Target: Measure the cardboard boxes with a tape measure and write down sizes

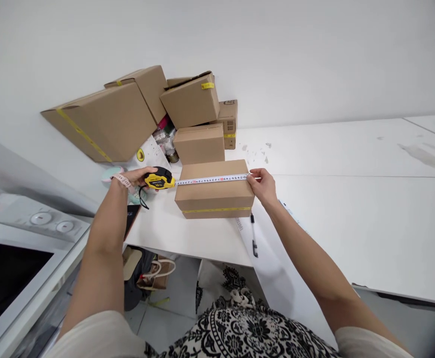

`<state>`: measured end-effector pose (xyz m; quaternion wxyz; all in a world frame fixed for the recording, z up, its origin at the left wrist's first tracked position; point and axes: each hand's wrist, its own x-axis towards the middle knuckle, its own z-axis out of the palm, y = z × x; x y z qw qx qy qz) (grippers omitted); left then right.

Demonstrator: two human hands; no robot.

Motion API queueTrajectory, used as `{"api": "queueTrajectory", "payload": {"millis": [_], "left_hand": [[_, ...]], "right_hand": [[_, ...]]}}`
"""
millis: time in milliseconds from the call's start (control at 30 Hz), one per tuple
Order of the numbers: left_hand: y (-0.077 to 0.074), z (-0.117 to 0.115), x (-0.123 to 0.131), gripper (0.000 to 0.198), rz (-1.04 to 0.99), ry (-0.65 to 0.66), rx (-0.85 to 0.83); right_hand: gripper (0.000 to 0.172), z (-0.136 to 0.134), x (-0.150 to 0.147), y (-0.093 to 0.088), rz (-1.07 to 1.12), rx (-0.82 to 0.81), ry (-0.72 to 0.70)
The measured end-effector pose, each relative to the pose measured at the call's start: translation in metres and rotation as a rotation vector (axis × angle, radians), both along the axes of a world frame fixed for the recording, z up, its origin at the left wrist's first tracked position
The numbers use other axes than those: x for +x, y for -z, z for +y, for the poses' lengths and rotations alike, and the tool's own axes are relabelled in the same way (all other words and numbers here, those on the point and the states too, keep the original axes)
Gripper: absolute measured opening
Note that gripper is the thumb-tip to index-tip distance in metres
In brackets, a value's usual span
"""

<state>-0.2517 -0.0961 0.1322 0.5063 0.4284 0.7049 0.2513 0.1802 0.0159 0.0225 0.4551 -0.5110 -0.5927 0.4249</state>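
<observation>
A cardboard box (213, 195) with a yellow tape strip along its front lies on the white table. Across its top runs a white measuring blade (212, 180), pulled out of a yellow and black tape measure (159, 178). My left hand (138, 175) is closed round the tape measure's left side, just past the box's left edge. At the box's right edge, the fingers of my right hand (261, 184) pinch the free end of the blade. A black strap hangs below the tape measure.
Cardboard boxes (109, 119) of several sizes stand against the wall at the back left. A pen (254, 236) and paper lie before the box. A microwave (12, 258) is at the lower left. The white table (352, 199) extends right.
</observation>
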Motion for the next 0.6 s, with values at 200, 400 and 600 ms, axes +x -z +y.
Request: {"api": "queueTrajectory", "payload": {"millis": [200, 400, 600], "left_hand": [[0.0, 0.005, 0.001, 0.05, 0.009, -0.01, 0.002], [0.001, 0.006, 0.0, 0.053, 0.016, -0.02, 0.03], [0.003, 0.008, -0.003, 0.054, 0.024, -0.006, 0.045]], "right_hand": [[0.034, 0.005, 0.001, -0.005, 0.27, -0.224, -0.048], [0.029, 0.004, 0.0, -0.016, 0.351, -0.301, -0.032], [0.026, 0.005, -0.004, -0.019, 0.368, -0.309, -0.002]]}}
